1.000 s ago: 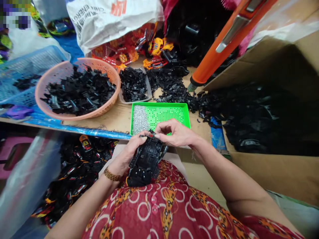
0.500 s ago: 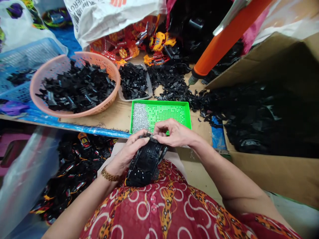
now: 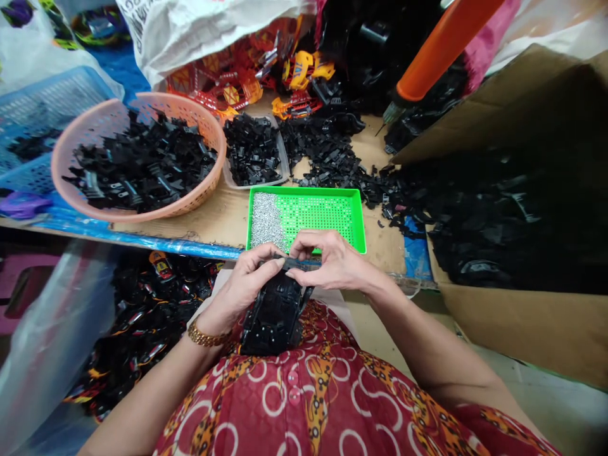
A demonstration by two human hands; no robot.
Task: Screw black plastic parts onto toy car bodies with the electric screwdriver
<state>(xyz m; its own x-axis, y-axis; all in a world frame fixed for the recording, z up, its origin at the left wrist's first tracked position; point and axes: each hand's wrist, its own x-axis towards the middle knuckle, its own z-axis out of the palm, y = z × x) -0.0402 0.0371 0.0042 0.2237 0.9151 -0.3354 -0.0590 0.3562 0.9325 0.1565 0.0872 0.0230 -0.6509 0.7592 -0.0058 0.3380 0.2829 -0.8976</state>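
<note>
A black plastic toy car chassis (image 3: 275,310) rests in my lap against the patterned clothing, its far end raised towards the table. My left hand (image 3: 254,275) grips that far end, thumb on top and fingers curled round the side. At the same end my right hand (image 3: 327,259) pinches a thin dark plastic piece (image 3: 306,261) between thumb and forefinger. Whether this piece is separate from the chassis I cannot tell. Just beyond my hands, a green perforated tray (image 3: 361,218) holds many small silver screws (image 3: 266,218) on its left side.
An orange basket (image 3: 199,201) and a clear tub (image 3: 284,161) hold black plastic parts. More parts lie loose (image 3: 332,158) behind the tray. An orange screwdriver (image 3: 427,66) hangs at upper right, above a cardboard box (image 3: 522,323). Toy cars (image 3: 161,285) are piled at lower left.
My right hand has shifted slightly lower, and a thin dark strip now shows between its fingers. The hanging orange screwdriver has swung up and to the right. The view has tilted slightly.
</note>
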